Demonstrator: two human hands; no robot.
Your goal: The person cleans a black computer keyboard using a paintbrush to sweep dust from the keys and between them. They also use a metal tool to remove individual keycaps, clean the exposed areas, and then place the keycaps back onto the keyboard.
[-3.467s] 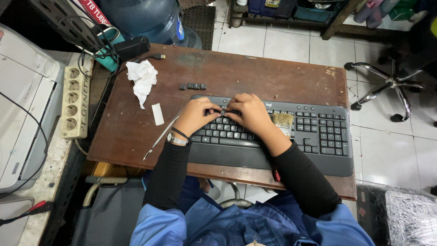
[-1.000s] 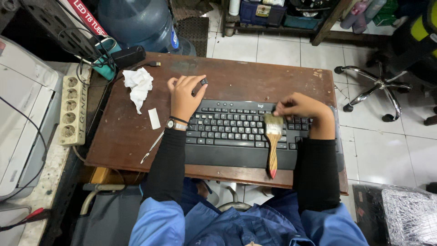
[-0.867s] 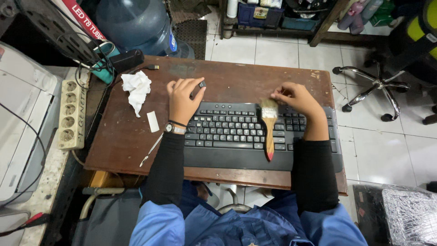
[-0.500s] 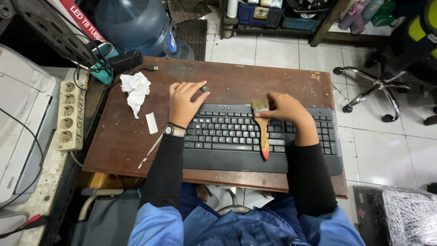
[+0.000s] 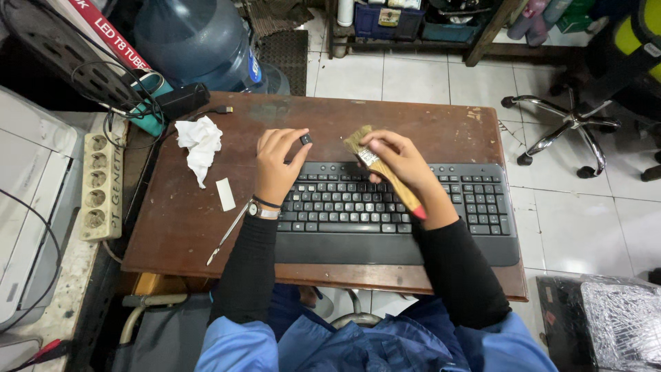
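- Far left: white printer (image 5: 27,207) on a side counter, beige power strip (image 5: 100,182) beside it, tangle of black cables (image 5: 113,89) above.
- Blue water jug (image 5: 200,41) on the floor behind the table's back-left corner.
- Brown wooden table (image 5: 427,114), worn top. Crumpled white tissue (image 5: 200,145) on its left part, small white paper strip (image 5: 225,193) just below it.
- Thin metal tweezers (image 5: 228,234) lie slanted near the table's front-left edge, just beside your left wrist.
- Your left hand (image 5: 277,165): resting at the keyboard's top-left corner, fingers mostly extended, thumb and forefinger pinched on a small black keycap (image 5: 305,139). Keycap is held just above the table, past the keyboard's top edge.
- Black keyboard (image 5: 468,207) sits across the table centre to right, long side along the front edge, wrist rest toward you.
- Your right hand (image 5: 403,162): closed around a wooden-handled paintbrush (image 5: 385,172), over the keyboard's upper middle. Bristles point up-left, over the table just beyond the keyboard and near the keycap, apart from it. Red handle tip points toward your forearm.
- Far right: chrome chair base (image 5: 571,120) on white floor tiles (image 5: 585,207), well apart from the table.
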